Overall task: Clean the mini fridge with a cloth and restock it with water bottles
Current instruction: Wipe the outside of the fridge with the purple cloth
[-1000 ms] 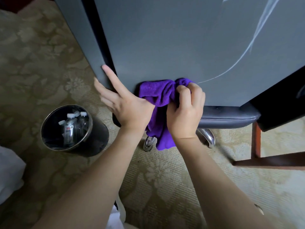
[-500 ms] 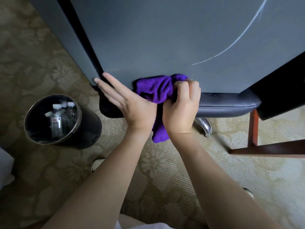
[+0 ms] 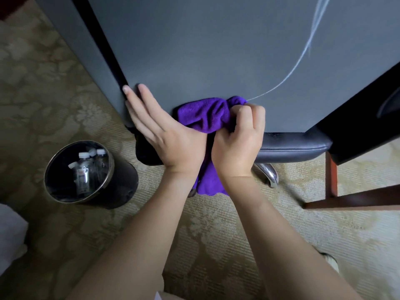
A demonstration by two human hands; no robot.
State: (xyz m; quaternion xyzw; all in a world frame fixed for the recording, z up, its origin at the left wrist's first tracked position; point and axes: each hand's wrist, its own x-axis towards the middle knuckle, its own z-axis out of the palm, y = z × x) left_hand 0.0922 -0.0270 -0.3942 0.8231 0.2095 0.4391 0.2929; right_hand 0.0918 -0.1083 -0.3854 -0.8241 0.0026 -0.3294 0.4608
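A bunched purple microfibre cloth [image 3: 205, 118] is pressed against the lower part of the flat grey mini fridge door [image 3: 216, 50], right by its bottom edge. It's gripped by the right hand [image 3: 238, 144], whose fingers are curled tight around the upper wad, knuckles facing the camera. The rest of the cloth is left hanging down between the two wrists, ending just above the floor.

The left hand [image 3: 164, 135] is kept flat and relaxed, with nothing held. Its straight fingers are laid on the door's lower left corner, and the fingertips [image 3: 126, 89] are set right at the dark vertical seam on the door's edge. The heel of that hand is touching the cloth.

A thin pale curved streak [image 3: 303, 61] can be seen on the door, up and to the right of the cloth.

The clear plastic water bottles [image 3: 86, 167] with white caps are parked inside a round black bin with a shiny metal rim [image 3: 108, 156], which is set on the beige patterned carpet [image 3: 216, 230] left of the hands, near the fridge's corner.

Below the door, a black padded leather edge [image 3: 292, 146] is visible, with a chrome leg [image 3: 268, 174] under it. A reddish wooden frame [image 3: 333, 176] is seen at the right.
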